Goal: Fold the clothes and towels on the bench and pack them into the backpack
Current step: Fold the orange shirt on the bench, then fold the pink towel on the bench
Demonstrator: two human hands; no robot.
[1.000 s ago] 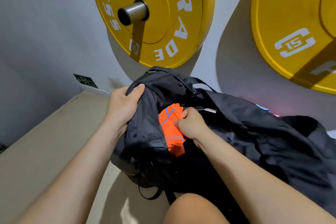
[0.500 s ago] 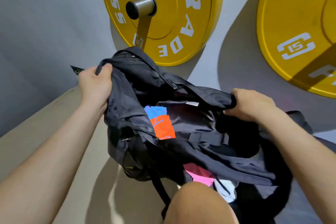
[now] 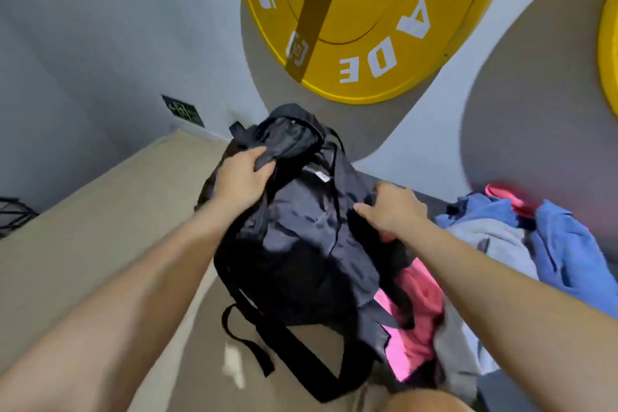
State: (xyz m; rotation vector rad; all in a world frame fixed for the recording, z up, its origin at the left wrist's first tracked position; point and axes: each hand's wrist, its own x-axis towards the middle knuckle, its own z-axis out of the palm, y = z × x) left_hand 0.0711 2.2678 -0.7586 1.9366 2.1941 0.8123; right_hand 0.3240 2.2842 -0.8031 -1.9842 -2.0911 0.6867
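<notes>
The backpack [image 3: 294,227] stands on the bench [image 3: 83,227], its top toward the wall [image 3: 100,43] and a strap [image 3: 254,338] trailing back toward the person. The left hand [image 3: 240,177] is at the backpack's top, thumb and curled fingers pinching a fold of black cloth, probably to keep the bag upright and its mouth ready for packing. The right hand [image 3: 394,207] lies on the backpack's right side, thumb stretched along the cloth and fingers bent over the edge. I cannot tell whether it grips or only presses. Both arms reach forward, nearly straight.

Right of the backpack lies a loose heap — a pink garment [image 3: 418,311] partly under the bag, grey and blue clothes [image 3: 501,237] beyond it — so much folding seems left. Above the backpack hangs a yellow weight plate [image 3: 368,20].
</notes>
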